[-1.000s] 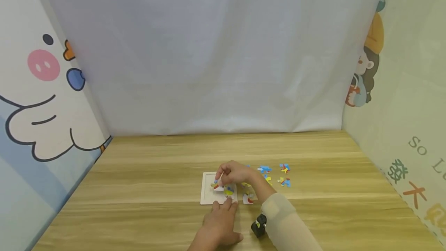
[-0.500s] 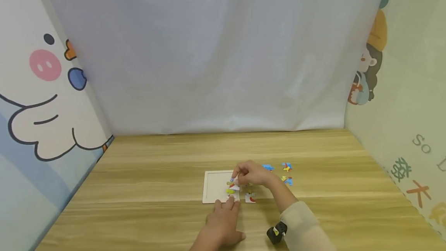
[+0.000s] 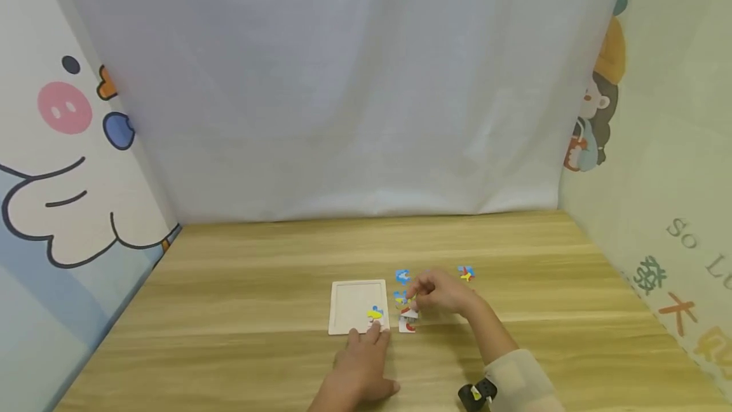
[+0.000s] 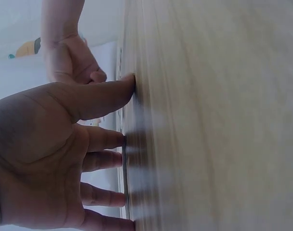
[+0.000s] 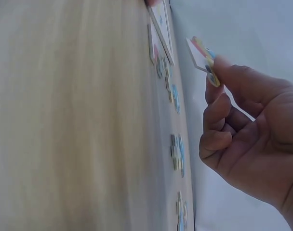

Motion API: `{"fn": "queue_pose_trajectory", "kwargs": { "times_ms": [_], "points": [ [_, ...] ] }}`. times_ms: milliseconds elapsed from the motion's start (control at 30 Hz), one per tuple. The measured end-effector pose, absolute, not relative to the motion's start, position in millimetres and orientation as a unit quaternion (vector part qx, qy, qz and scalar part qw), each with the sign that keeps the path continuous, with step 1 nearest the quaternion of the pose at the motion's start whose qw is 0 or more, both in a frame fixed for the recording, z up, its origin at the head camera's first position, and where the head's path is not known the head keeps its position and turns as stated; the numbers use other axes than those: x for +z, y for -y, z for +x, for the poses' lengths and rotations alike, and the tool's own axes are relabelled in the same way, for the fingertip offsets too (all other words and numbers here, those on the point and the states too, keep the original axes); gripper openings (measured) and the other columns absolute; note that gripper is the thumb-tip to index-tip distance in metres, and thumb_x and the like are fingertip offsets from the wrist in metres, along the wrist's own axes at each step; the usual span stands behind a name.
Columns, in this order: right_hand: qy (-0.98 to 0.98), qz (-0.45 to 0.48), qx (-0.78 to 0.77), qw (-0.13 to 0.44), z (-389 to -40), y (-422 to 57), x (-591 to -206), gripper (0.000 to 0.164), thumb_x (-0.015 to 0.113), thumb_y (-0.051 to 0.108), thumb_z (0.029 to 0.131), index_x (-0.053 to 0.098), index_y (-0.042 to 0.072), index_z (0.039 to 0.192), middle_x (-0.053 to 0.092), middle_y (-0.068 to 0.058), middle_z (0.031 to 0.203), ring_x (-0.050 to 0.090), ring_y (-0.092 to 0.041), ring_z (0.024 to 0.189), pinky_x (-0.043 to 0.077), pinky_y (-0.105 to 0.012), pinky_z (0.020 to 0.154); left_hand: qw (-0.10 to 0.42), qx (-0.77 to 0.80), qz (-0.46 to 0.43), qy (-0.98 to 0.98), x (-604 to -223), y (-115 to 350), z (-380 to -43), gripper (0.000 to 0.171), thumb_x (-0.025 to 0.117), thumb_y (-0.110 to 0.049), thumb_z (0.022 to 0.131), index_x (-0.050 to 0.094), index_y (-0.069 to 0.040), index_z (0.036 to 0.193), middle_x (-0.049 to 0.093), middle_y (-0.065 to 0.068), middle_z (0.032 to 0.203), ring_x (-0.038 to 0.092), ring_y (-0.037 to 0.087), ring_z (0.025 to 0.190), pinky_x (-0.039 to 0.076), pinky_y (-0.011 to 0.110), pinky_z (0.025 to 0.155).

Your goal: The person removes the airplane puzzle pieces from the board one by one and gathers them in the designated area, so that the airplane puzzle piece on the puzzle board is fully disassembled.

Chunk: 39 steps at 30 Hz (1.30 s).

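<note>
My right hand (image 3: pixel 443 291) pinches a jigsaw puzzle piece (image 5: pixel 198 57) between thumb and forefinger. White, red and yellow show on this piece, which hangs tilted above the table right of the puzzle tray (image 3: pixel 345 307). In the tray's lower right corner lies a puzzle piece (image 3: pixel 375 313) with yellow and blue on it. My left hand (image 3: pixel 363 364) rests its outstretched fingertips at the tray's near edge, and they partly cover that corner. In the left wrist view its thumb (image 4: pixel 110 98) touches the tabletop.
Loose puzzle pieces lie right of the tray: a blue one (image 3: pixel 403 276), a white and red one (image 3: pixel 407 327) and a blue and yellow one (image 3: pixel 466 273) farther right. The right hand hides part of this group. A pale curtain (image 3: pixel 366 113) hangs behind the table.
My right hand has carried the pinched puzzle piece rightward, from above the tray to over the loose pieces. The left hand stays at the tray's near edge.
</note>
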State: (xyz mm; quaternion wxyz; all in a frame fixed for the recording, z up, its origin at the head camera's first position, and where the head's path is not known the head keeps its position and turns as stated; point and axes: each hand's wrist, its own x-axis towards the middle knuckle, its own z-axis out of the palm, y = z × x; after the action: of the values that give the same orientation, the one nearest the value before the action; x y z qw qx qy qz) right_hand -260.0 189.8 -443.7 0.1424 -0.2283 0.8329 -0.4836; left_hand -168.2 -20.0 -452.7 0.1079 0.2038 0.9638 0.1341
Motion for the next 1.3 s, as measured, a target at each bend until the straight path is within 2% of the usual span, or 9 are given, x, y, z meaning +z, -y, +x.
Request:
{"fn": "queue_pose_trajectory", "kwargs": {
  "times_ms": [333,500,867,1300],
  "points": [
    [-0.842,-0.199,-0.483,0.134,-247,-215,-447,0.011,0.072,0.004,0.078,0.067,-0.002,0.086,0.062,-0.004,0.077,0.053,-0.017,0.071,0.046,-0.033,0.065,0.084,0.133,0.209,-0.965,-455,20,-166,0.082,0.079,-0.041,0.067,0.048,-0.004,0.133,0.040,0.014,0.140,0.037,0.045,0.120,0.046,0.058,0.077],
    [-0.855,-0.183,-0.469,0.123,-244,-225,-449,0.011,0.073,0.002,0.074,0.068,-0.002,0.084,0.062,-0.003,0.076,0.052,-0.016,0.071,0.045,-0.032,0.064,0.075,0.129,0.210,-0.966,-454,19,-167,0.079,0.079,-0.040,0.067,0.050,-0.004,0.132,0.042,0.013,0.139,0.039,0.043,0.118,0.047,0.056,0.076],
    [-0.860,-0.149,-0.472,0.127,-241,-236,-456,0.010,0.070,-0.004,0.074,0.067,-0.003,0.083,0.063,-0.003,0.075,0.052,-0.014,0.068,0.046,-0.029,0.061,0.079,0.145,0.211,-0.963,-453,20,-165,0.078,0.078,-0.038,0.068,0.049,-0.003,0.131,0.041,0.014,0.140,0.037,0.046,0.120,0.044,0.060,0.081],
    [-0.886,-0.135,-0.432,0.096,-235,-238,-457,0.009,0.067,-0.004,0.074,0.067,0.000,0.082,0.064,-0.003,0.076,0.053,-0.015,0.068,0.047,-0.029,0.060,0.092,0.129,0.206,-0.966,-450,19,-164,0.079,0.076,-0.041,0.071,0.047,-0.005,0.134,0.038,0.014,0.143,0.035,0.047,0.123,0.042,0.060,0.084]
  ]
}}
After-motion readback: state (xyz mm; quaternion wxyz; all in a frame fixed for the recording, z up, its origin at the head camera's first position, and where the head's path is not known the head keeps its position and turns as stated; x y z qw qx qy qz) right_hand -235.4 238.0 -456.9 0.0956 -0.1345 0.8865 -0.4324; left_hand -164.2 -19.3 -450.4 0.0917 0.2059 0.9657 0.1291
